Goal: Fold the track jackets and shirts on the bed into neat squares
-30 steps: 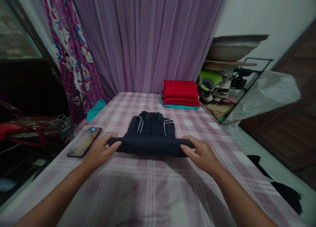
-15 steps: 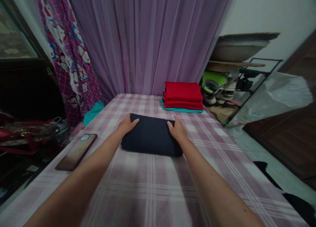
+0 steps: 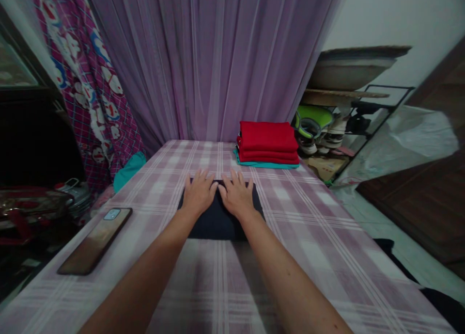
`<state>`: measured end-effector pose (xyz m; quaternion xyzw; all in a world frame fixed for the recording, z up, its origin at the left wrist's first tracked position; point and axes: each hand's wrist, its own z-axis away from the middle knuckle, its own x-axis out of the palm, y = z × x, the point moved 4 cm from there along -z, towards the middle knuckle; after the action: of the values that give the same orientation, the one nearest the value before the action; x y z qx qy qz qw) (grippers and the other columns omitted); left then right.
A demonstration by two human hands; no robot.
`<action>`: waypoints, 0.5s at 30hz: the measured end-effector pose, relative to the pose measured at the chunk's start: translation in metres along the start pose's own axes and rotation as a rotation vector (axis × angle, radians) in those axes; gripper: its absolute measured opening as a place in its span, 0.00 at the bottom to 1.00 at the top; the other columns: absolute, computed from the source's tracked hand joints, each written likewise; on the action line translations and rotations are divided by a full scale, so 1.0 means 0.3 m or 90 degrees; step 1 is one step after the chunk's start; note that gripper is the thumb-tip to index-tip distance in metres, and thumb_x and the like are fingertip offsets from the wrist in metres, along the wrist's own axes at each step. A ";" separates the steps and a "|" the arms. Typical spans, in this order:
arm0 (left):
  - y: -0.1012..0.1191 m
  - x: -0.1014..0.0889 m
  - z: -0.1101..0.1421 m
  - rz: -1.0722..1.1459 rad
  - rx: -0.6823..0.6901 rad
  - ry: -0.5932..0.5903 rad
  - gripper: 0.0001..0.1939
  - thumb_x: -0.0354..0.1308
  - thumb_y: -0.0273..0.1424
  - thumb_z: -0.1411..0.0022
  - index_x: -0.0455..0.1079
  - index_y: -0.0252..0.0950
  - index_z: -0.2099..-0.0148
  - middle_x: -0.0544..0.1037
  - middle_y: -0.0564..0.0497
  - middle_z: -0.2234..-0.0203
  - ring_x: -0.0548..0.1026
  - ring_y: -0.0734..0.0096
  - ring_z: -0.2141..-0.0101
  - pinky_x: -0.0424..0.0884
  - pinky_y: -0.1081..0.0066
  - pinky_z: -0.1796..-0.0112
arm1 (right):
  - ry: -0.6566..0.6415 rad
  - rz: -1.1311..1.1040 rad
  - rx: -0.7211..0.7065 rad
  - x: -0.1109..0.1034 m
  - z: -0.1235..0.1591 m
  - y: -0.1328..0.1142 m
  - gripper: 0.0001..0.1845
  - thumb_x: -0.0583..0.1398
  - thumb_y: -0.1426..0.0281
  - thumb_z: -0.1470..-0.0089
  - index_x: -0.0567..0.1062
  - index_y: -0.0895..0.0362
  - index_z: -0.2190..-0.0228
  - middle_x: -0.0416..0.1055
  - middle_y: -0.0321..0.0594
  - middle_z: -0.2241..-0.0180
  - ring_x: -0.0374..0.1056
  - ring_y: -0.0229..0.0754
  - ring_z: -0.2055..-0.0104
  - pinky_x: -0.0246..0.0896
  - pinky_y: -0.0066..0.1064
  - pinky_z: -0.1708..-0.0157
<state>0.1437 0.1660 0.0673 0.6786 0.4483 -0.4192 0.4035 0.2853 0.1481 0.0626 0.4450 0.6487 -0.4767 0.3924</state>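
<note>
A folded dark navy garment (image 3: 217,222) lies flat on the plaid tablecloth (image 3: 218,280) in front of me; its exact kind cannot be made out. My left hand (image 3: 198,193) rests palm down on its left half, fingers spread toward the far edge. On the right half lies my right hand (image 3: 238,193), also flat with fingers apart. The two thumbs nearly meet in the middle. Beyond and to the right sits a stack of folded red clothes (image 3: 268,141) with a teal folded cloth (image 3: 269,165) at the bottom.
A phone (image 3: 96,242) lies face down at the table's left. Purple curtains (image 3: 218,62) hang behind the far edge. Right of the table stands a rack (image 3: 385,118) with shoes and a basin (image 3: 356,72). A teal cloth (image 3: 130,171) shows beyond the left edge.
Both hands have let go of the garment's side edges and moved inward onto its top, now lying flat. The garment sits slightly nearer and looks flatter. The view has shifted a little.
</note>
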 end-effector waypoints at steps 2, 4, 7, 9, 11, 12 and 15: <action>0.011 0.072 0.010 0.027 -0.025 -0.078 0.24 0.43 0.38 0.30 0.65 0.43 0.36 0.64 0.45 0.35 0.56 0.50 0.34 0.47 0.39 0.37 | -0.068 0.000 0.006 0.060 0.008 -0.010 0.29 0.45 0.56 0.33 0.62 0.49 0.36 0.53 0.46 0.32 0.45 0.57 0.30 0.33 0.64 0.36; 0.003 0.126 0.021 0.040 -0.054 -0.124 0.25 0.41 0.39 0.30 0.64 0.43 0.35 0.63 0.46 0.34 0.55 0.50 0.33 0.48 0.40 0.37 | -0.100 0.000 0.013 0.102 0.015 -0.005 0.29 0.45 0.55 0.33 0.61 0.50 0.35 0.53 0.47 0.32 0.45 0.57 0.30 0.32 0.64 0.36; -0.020 0.154 0.028 0.046 -0.055 -0.131 0.26 0.41 0.40 0.29 0.62 0.43 0.34 0.61 0.46 0.33 0.54 0.52 0.33 0.48 0.41 0.37 | -0.105 -0.008 0.018 0.117 0.017 0.006 0.30 0.45 0.55 0.33 0.60 0.49 0.35 0.52 0.46 0.31 0.44 0.56 0.30 0.30 0.64 0.36; -0.043 0.155 0.034 0.048 -0.053 -0.116 0.26 0.41 0.40 0.29 0.61 0.41 0.33 0.60 0.45 0.33 0.54 0.53 0.33 0.49 0.43 0.37 | -0.111 -0.019 0.018 0.108 0.020 0.013 0.30 0.45 0.55 0.33 0.60 0.50 0.35 0.52 0.45 0.31 0.44 0.55 0.30 0.31 0.63 0.35; -0.076 0.157 0.046 0.042 -0.050 -0.089 0.28 0.41 0.41 0.29 0.60 0.39 0.33 0.59 0.42 0.32 0.53 0.52 0.32 0.50 0.44 0.37 | -0.116 -0.025 0.010 0.095 0.029 0.022 0.30 0.46 0.55 0.33 0.60 0.51 0.35 0.51 0.46 0.31 0.44 0.54 0.30 0.32 0.60 0.34; -0.097 0.161 0.055 0.040 -0.053 -0.077 0.28 0.41 0.41 0.29 0.60 0.38 0.32 0.58 0.41 0.32 0.53 0.52 0.32 0.51 0.45 0.37 | -0.115 -0.023 0.007 0.088 0.036 0.028 0.30 0.46 0.55 0.33 0.60 0.52 0.35 0.51 0.46 0.31 0.44 0.54 0.29 0.32 0.58 0.34; -0.169 0.187 0.085 0.049 -0.076 -0.055 0.29 0.41 0.43 0.30 0.57 0.37 0.31 0.57 0.40 0.32 0.54 0.50 0.33 0.55 0.45 0.39 | -0.102 -0.008 0.017 0.071 0.070 0.063 0.31 0.46 0.55 0.34 0.60 0.54 0.35 0.50 0.49 0.31 0.43 0.53 0.29 0.34 0.55 0.34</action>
<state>0.1041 0.1716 -0.0018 0.6511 0.4285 -0.4047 0.4782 0.2987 0.1351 0.0327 0.4065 0.6115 -0.5221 0.4339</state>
